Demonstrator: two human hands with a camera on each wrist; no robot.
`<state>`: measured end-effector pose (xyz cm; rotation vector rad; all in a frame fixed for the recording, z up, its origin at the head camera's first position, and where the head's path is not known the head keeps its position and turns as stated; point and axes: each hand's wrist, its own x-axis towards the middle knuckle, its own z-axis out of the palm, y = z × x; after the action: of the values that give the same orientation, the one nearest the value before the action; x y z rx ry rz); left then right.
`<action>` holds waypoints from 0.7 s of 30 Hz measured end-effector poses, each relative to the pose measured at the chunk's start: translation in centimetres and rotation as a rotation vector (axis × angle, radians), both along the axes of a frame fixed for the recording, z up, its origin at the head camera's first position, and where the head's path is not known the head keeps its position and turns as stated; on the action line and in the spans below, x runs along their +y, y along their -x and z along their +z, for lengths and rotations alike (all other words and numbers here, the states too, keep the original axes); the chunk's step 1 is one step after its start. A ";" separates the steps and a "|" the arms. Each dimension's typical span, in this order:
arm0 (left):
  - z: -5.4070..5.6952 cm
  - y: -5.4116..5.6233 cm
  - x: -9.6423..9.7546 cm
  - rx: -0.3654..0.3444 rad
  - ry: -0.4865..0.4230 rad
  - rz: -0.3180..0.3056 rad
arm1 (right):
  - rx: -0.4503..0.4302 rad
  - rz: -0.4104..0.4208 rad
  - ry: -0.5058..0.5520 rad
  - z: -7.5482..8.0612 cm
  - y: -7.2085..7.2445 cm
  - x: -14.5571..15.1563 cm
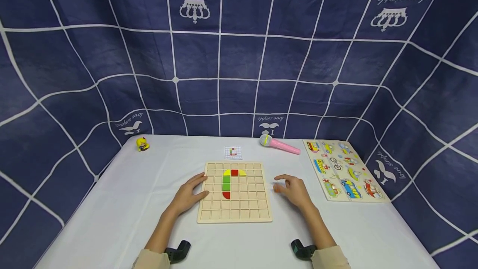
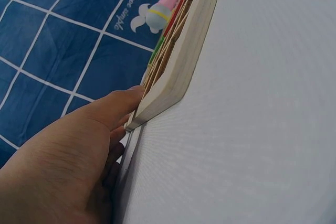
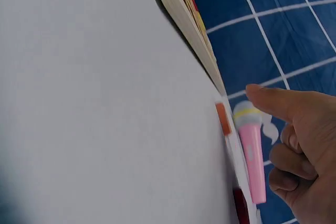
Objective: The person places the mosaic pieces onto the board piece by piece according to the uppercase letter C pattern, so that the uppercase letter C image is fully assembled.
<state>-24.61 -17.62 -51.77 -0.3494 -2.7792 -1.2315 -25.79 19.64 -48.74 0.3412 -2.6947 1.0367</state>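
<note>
A square wooden grid board (image 1: 246, 206) lies flat on the white table. Several tiles sit in its upper left cells: a red square tile (image 1: 234, 172) between a left yellow rounded tile (image 1: 227, 172) and a right yellow rounded tile (image 1: 242, 172), with green square tiles (image 1: 226, 183) below and a red rounded tile (image 1: 226, 195) at the bottom. My left hand (image 1: 186, 195) touches the board's left edge, thumb and fingers spread. To the right of the board, apart from it, my right hand (image 1: 293, 190) hovers with nothing visible in it, thumb and forefinger apart, other fingers bent.
Behind the board lies a small pattern card (image 1: 233, 152). A pink toy microphone (image 1: 281, 145) is at the back. On the right is a wooden picture puzzle (image 1: 343, 171); a yellow-haired figurine (image 1: 142, 144) stands far left. Small orange piece (image 3: 223, 118) shows in the right wrist view.
</note>
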 end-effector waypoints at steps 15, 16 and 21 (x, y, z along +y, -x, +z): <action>-0.2 0.1 0.1 0.001 0.006 0.000 | -0.136 -0.031 -0.062 -1.5 -0.2 2.1; -0.2 0.1 0.1 0.001 0.006 0.000 | -0.126 -0.031 -0.063 -1.5 -0.2 2.1; -0.2 0.1 0.0 0.010 0.013 -0.002 | -0.064 -0.038 -0.074 -1.5 -0.2 1.8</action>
<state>-24.73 -17.63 -51.96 -0.3583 -2.7804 -1.2091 -25.58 21.40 -50.23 0.2738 -2.7905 0.9553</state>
